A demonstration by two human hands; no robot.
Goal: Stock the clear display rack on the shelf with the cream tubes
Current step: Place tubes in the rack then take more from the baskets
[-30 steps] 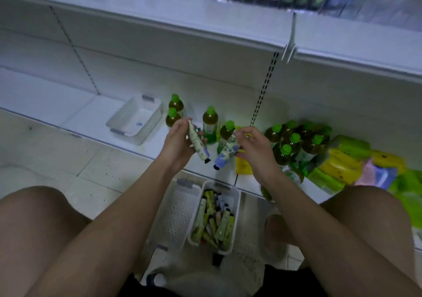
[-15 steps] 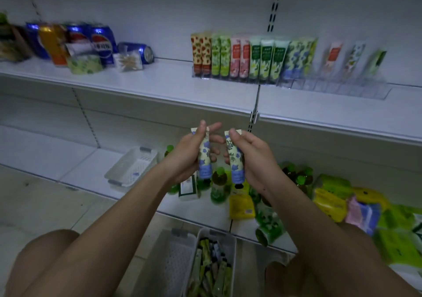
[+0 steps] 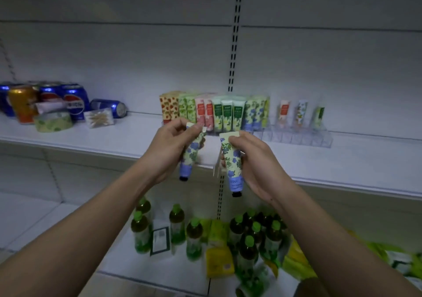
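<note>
My left hand [image 3: 167, 150] grips a blue-flowered cream tube [image 3: 190, 157] by its crimped top, cap hanging down. My right hand [image 3: 255, 159] holds a second blue-flowered cream tube [image 3: 233, 161] the same way. Both hang just in front of the middle shelf's edge. Behind them on that shelf stands the clear display rack [image 3: 296, 135]. Its left part is packed with several upright cream tubes [image 3: 219, 113]; three single tubes [image 3: 301, 111] stand farther right, with bare slots around them.
Soda cans [image 3: 52, 97], a tape roll [image 3: 53, 120] and a small packet [image 3: 99, 118] sit at the left of the same shelf [image 3: 365, 159]. On the lower shelf stand several green-capped bottles [image 3: 194, 235] and yellow-green packs [image 3: 219, 258].
My view has tilted up from the floor baskets to the middle shelf. Both hands have risen with their tubes, now held cap down, close to the rack.
</note>
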